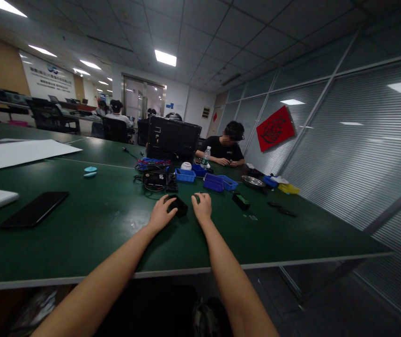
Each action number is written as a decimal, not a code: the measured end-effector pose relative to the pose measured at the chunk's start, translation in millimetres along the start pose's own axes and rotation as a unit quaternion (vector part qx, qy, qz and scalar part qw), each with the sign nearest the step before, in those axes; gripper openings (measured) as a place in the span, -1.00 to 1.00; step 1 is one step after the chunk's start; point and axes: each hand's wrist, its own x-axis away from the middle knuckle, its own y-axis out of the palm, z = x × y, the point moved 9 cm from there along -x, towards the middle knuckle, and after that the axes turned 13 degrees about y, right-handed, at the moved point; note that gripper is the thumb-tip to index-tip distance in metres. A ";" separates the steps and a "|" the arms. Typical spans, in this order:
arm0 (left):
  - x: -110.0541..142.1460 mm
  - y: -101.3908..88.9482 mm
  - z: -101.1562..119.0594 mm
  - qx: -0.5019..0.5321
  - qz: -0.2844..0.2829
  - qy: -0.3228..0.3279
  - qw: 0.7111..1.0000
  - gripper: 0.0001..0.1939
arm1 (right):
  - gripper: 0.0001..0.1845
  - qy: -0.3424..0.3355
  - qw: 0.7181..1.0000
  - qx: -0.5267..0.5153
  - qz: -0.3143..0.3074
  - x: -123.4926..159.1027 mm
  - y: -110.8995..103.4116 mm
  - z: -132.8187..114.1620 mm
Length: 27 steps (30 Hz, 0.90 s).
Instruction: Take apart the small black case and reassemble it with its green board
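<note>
My left hand (161,214) is at the left end of a small black box (180,206) on the green table. Its thumb lies along the near side and its fingers reach over the far side. My right hand (202,207) rests on the table just right of the box, apart from it. Its fingers are bent, with a gap between thumb and forefinger, and I see nothing held there. Further right lies a black box with a green top (241,201). Beyond my left hand sits a black device with cables (154,179).
Blue trays (213,182), a white ball (186,166), a bottle (206,157) and a monitor (174,139) stand beyond. At right are a metal bowl (253,181) and a yellow tray (289,188). A black phone-like slab (35,209) lies left. Across the table sits a person (226,147).
</note>
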 end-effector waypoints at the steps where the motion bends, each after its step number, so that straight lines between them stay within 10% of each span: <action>1: 0.6 -0.3 0.9 -0.007 -0.002 0.001 1.000 -0.56 | -0.63 0.036 0.998 0.034 0.026 -4.9 -6.5 11.6; 8: 2.5 7.5 6.4 -0.009 -0.042 0.038 0.998 -0.62 | -0.45 0.132 0.975 0.179 -0.022 -22.3 7.1 63.4; 20: 1.2 6.2 11.5 0.016 -0.037 0.055 0.998 -0.70 | -0.52 0.049 0.990 0.092 -0.092 -20.3 32.5 45.5; 27: 1.3 7.2 7.8 0.020 -0.029 0.053 0.998 -0.67 | -0.52 0.125 0.983 0.109 -0.081 -25.6 20.1 63.1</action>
